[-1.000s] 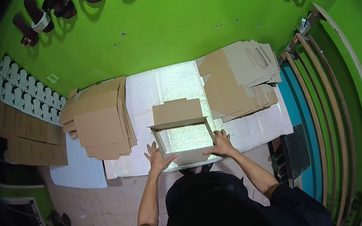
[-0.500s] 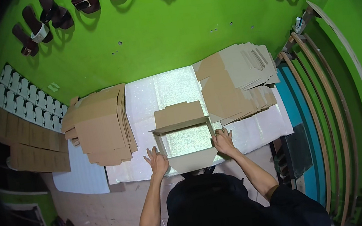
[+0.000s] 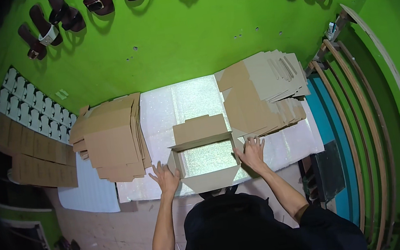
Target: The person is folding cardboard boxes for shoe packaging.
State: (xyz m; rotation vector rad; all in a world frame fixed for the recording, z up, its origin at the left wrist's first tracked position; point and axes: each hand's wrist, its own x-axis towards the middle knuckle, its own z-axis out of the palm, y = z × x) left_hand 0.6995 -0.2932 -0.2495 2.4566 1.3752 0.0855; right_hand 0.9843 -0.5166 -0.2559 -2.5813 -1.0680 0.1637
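A cardboard box (image 3: 211,179) stands unfolded on the table in front of me. Its flaps lean outward, and the shiny tabletop shows through its middle. At the box's left side is my left hand (image 3: 167,180), fingers spread and the thumb side against the left flap. My right hand (image 3: 252,156) lies along the right side with fingers apart, its thumb by the right wall. Neither hand is wrapped round anything. Flat cardboard blanks (image 3: 114,138) are stacked left of the box, and another stack of blanks (image 3: 245,104) lies to its right.
The table has a glittery white cover (image 3: 157,105). Sandals (image 3: 97,0) hang on the green wall behind it. Brown boxes (image 3: 43,169) and a white-patterned stack (image 3: 32,103) stand at far left. Wooden rails (image 3: 357,105) run along the right, beside a dark panel (image 3: 329,169).
Both hands have loosened, and their fingers are now more spread. The box's side flaps now show, angled outward. The view has shifted slightly.
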